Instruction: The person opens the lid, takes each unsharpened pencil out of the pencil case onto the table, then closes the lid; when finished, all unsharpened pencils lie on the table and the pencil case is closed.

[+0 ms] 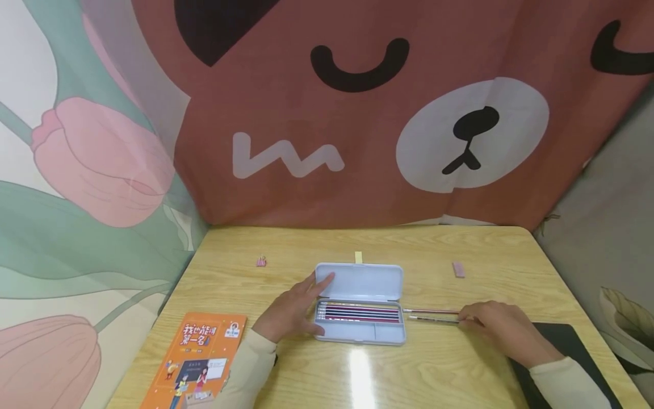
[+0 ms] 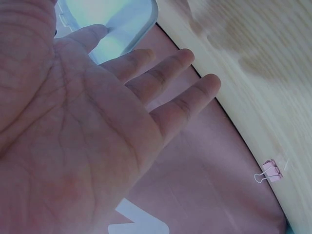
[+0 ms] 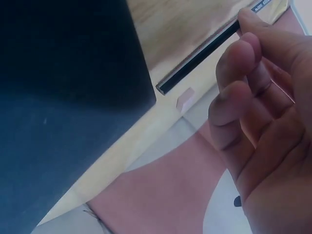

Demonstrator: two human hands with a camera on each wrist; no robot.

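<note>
A dark pencil [image 1: 434,320], pinched in your right grip [image 1: 503,329], lies between the open case [image 1: 360,281] and the right edge of the counter [image 1: 541,289], a reddish pencil [image 1: 431,311] just beside it. Hold the shaft level; your left grip [image 1: 291,309], fingers apart at the case's left end, can brace it.

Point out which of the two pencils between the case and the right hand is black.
The black pencil is the one nearer the person's body; the reddish pencil lies just beyond it.
</note>
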